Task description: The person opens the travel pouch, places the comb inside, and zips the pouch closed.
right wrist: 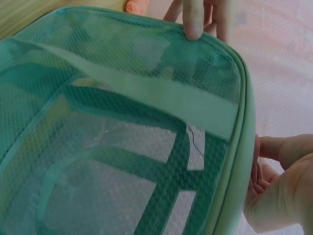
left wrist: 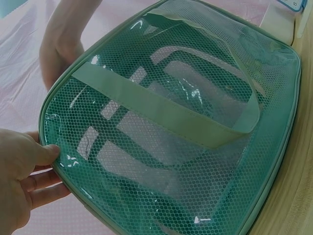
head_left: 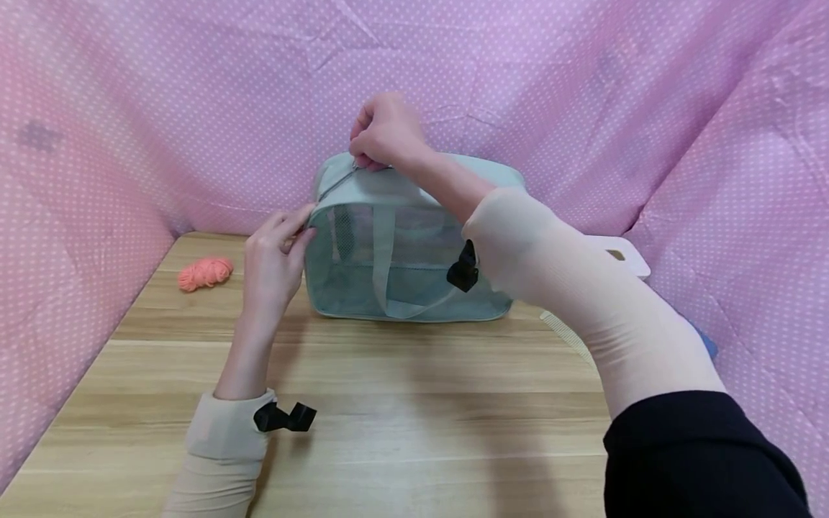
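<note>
A mint-green bag (head_left: 350, 291) with see-through mesh panels stands upright on the wooden table. Its strap handle (head_left: 383, 252) hangs down the front. My left hand (head_left: 268, 259) pinches the bag's upper left edge, and the left wrist view shows the thumb (left wrist: 48, 154) in front with fingers behind the rim. Over the top of the bag, my right hand (head_left: 388, 133) has curled fingers at the zipper (head_left: 338, 185), pinching its pull, which they mostly cover. A stretch of the zipper line shows between the two hands. Through the clear front, the inside shows only mesh and pale patches.
A coral yarn skein (head_left: 205, 273) lies on the table to the left. Right of the bag are a white item with a cutout (head_left: 631, 260), a cream ridged strip (head_left: 570, 338) and a blue edge (head_left: 707, 342), partly behind my right arm. Pink dotted cloth (head_left: 259, 86) surrounds the table.
</note>
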### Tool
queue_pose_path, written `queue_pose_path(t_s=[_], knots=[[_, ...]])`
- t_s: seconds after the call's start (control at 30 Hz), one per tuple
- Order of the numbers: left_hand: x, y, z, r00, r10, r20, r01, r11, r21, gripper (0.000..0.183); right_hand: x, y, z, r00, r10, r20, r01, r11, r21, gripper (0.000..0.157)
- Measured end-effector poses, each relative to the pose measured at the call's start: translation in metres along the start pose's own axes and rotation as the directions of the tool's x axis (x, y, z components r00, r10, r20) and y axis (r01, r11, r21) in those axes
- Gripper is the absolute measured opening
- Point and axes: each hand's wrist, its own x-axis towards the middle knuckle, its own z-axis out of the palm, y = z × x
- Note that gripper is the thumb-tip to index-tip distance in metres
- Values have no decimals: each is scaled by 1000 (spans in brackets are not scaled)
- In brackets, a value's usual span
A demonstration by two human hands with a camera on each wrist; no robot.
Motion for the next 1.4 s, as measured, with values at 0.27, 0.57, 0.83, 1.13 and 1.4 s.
queue_pose_path(t_s=[0.27, 0.57, 0.83, 1.13, 1.4], knots=[[1, 0, 2, 1000, 12, -9, -12, 1000, -3, 32, 4, -6, 19, 997, -73, -6, 72, 990, -122, 15], [1, -1, 1, 1000, 5, 1, -5, 1000, -27, 33, 3, -6, 23, 995, -95, 15, 96, 978, -185, 15], [1, -3, 1, 1000, 3, 2, -3, 1000, -27, 32, 1, -2, 15, 988, -109, 106, 110, 994, -4, 8], [2, -1, 0, 1000, -3, 1, 3, 1000, -28, 32, 3, -6, 20, 991, -118, 59, 122, 990, -72, 11], [1, -2, 1, 1000, -7, 6, 7, 1000, -17, 32, 0, -8, 30, 992, -129, 2, 127, 978, -167, 16]])
